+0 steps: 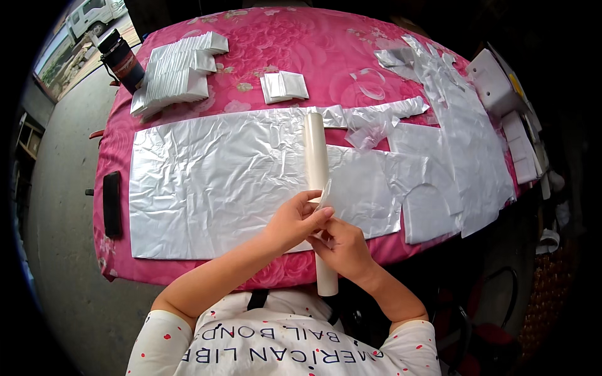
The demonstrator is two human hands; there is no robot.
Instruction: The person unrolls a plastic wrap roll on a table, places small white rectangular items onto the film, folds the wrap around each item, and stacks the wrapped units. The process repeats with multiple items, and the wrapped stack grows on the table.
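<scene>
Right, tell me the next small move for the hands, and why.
I'd probably ease the right hand slightly away from the left hand to spread the thin translucent piece. It stands up at the left fingertips, narrow and partly hidden, with the right fingers close by. The white roll runs beneath both hands, so a small, gentle move seems best.

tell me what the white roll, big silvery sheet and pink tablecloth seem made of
White roll: likely plastic film, smooth and satiny, given the soft highlight along it; a coated tube is possible.
Silvery sheet: probably thin plastic, shiny with crisp creases; foil would look similar.
Pink tablecloth: perhaps fabric, faintly glossy, judging by its loose wrinkles.
</scene>
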